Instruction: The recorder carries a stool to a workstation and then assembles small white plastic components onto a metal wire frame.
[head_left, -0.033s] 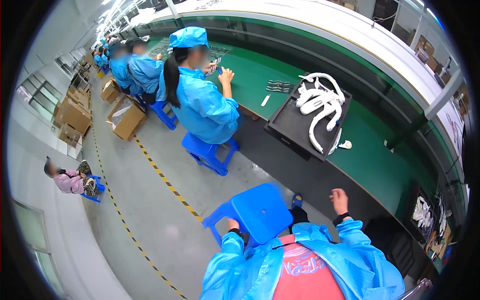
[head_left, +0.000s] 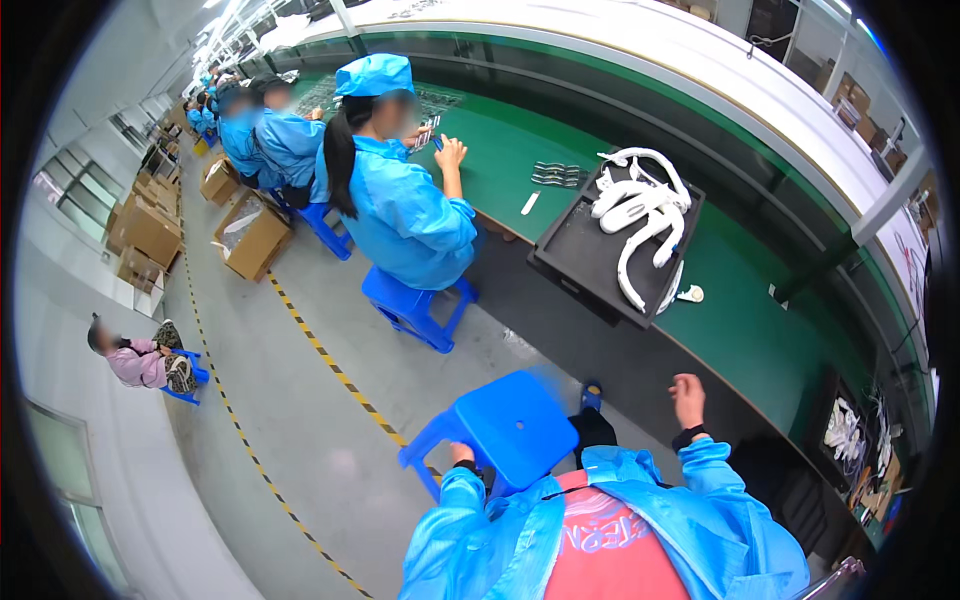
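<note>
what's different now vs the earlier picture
The nearest blue stool has shifted slightly left in view, along with the left hand at its side. The empty right hand has moved slightly right. Nothing was visibly grasped or released. The black tray and its white pieces stayed put.

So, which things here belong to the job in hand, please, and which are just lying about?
Job in hand: blue stool, at the left hand.
Apparently just lying about: black tray, curved white pieces, white strip, open cardboard box.
</note>
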